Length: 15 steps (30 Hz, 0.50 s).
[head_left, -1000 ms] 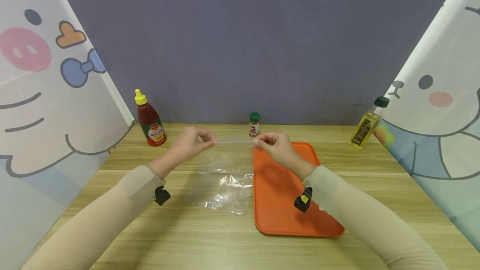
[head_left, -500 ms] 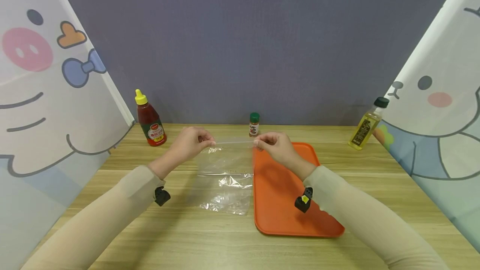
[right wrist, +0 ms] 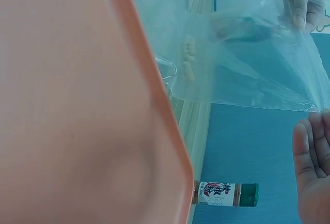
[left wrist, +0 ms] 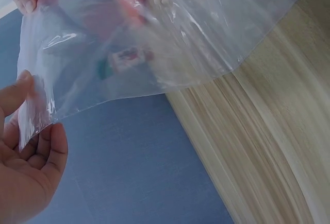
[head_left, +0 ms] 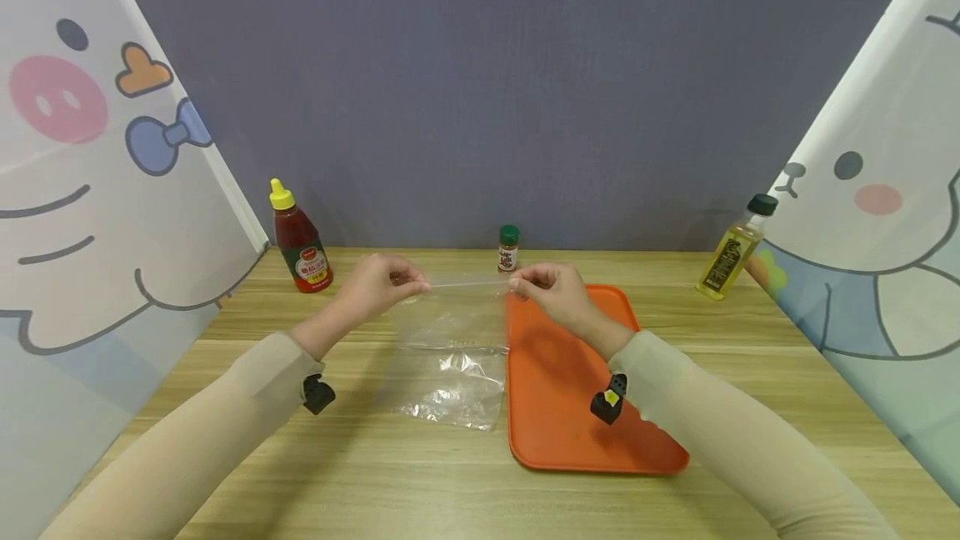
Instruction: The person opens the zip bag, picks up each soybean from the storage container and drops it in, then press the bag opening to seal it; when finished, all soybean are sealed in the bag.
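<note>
**Bag held taut between both hands**

While I watch the head view from my station, the left hand [head_left: 378, 282] pinches one top corner of a clear plastic bag [head_left: 453, 357] and the right hand [head_left: 551, 290] pinches the other — fingers curled on the rim at each end, so the top edge runs straight and tight between them. I see the bag hanging down from that edge, its lower part crumpled and resting on the wooden table [head_left: 375, 473], just beside the left rim of the orange tray [head_left: 570, 440].

From the left wrist camera the thumb and fingers close on the film [left wrist: 134, 44] at the near corner; the other hand's fingertips grip the far corner. From the right wrist camera I note the same film [right wrist: 247, 64] stretched above the tray's edge [right wrist: 154, 95].

Other items — a red sauce bottle [head_left: 300, 240] with a yellow cap stands at the back left, a small spice jar [head_left: 508, 249] with a green lid at the back centre, and an oil bottle [head_left: 735, 248] with a black cap at the back right. All three stand well apart from the hands.
</note>
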Motion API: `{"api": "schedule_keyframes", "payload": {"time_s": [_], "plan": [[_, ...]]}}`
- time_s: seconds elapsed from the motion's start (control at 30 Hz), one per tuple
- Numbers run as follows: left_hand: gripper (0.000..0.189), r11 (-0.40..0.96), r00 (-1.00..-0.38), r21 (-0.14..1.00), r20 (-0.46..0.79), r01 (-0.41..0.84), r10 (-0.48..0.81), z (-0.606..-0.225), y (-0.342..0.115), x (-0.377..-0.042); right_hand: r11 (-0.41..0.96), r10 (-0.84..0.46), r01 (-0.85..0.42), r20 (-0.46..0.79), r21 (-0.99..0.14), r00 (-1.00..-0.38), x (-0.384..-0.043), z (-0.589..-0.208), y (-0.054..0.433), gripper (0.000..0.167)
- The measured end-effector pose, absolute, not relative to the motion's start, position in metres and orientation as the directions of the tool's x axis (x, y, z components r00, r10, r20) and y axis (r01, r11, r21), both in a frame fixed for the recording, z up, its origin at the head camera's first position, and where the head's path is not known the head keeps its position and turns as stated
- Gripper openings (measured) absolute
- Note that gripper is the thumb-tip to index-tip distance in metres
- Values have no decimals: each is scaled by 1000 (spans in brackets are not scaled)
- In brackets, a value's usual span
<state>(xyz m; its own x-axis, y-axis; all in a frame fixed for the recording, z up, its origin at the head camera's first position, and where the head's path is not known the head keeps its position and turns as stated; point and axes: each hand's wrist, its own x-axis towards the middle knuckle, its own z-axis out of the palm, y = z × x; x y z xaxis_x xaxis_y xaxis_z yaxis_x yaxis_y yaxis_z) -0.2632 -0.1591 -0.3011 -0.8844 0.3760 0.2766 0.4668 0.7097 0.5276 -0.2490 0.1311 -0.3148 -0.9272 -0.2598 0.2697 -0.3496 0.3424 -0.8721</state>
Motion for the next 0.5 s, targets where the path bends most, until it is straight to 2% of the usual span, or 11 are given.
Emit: {"api": "schedule_keyframes", "payload": {"time_s": [0.13,0.5], "plan": [[14,705,-889,541,264,458,375,-300,-163,-262,337,-244,-340,268,-878,-932,-259,-327,136,21],[16,738,-902,519,246,431,354,-298,-172,-259,322,-250,-351,278,-880,-927,-259,-328,137,24]]}}
